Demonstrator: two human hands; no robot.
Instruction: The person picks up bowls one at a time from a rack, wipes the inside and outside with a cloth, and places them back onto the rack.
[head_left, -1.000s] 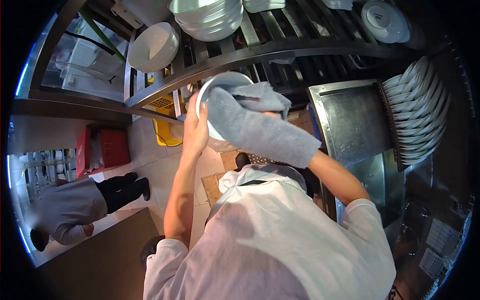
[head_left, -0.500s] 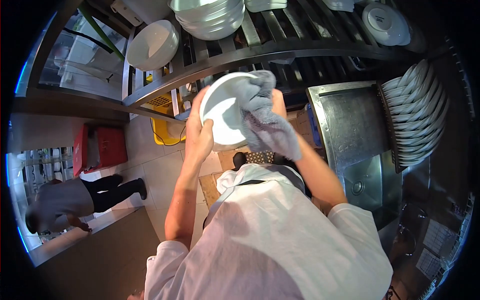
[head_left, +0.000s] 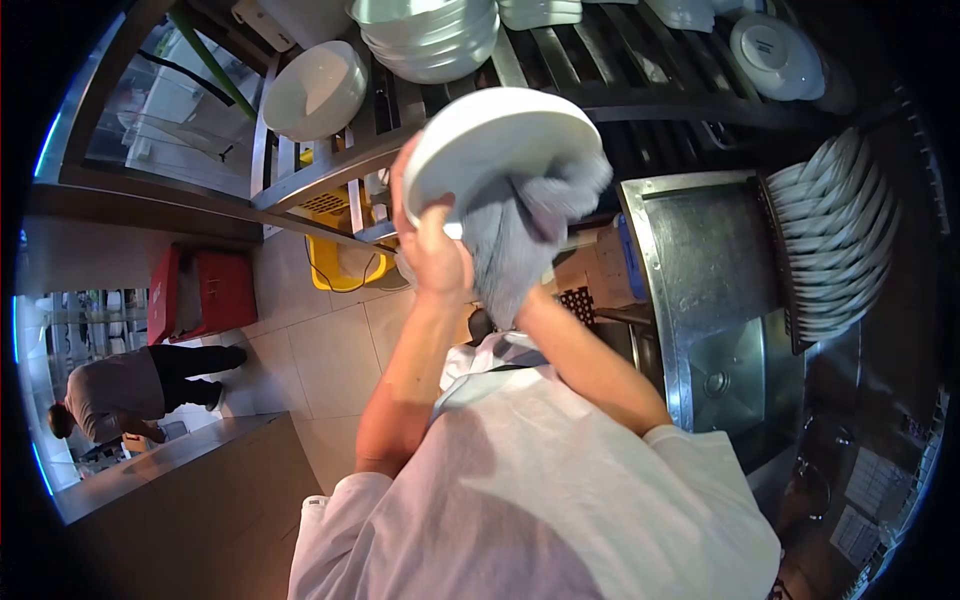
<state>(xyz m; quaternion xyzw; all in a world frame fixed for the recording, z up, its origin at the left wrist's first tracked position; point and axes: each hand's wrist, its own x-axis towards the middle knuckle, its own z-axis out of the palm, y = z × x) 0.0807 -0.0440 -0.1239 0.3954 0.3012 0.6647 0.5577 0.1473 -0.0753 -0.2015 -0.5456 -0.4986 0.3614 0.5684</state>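
Note:
A white bowl [head_left: 485,130] is tilted in front of the metal rack, its inside partly turned to me. My left hand [head_left: 432,235] grips it at the left rim, thumb on the near side and fingers behind. A grey cloth [head_left: 510,235] lies against the inside of the bowl and hangs below it. My right hand is hidden under the cloth; only the right forearm [head_left: 590,355] shows, reaching up to it, so its fingers cannot be seen.
The slatted metal rack [head_left: 370,160] holds stacked white bowls [head_left: 430,45] and a single pile [head_left: 315,90]. Right are a steel sink [head_left: 725,375] and a row of plates [head_left: 835,240]. A red crate [head_left: 222,290], yellow basket [head_left: 345,262] and another person [head_left: 120,390] are left.
The bowl has moved up and right and tilted over, with my left hand on it. The cloth has shifted with it, and my right forearm has swung left. The other person has bent and moved slightly.

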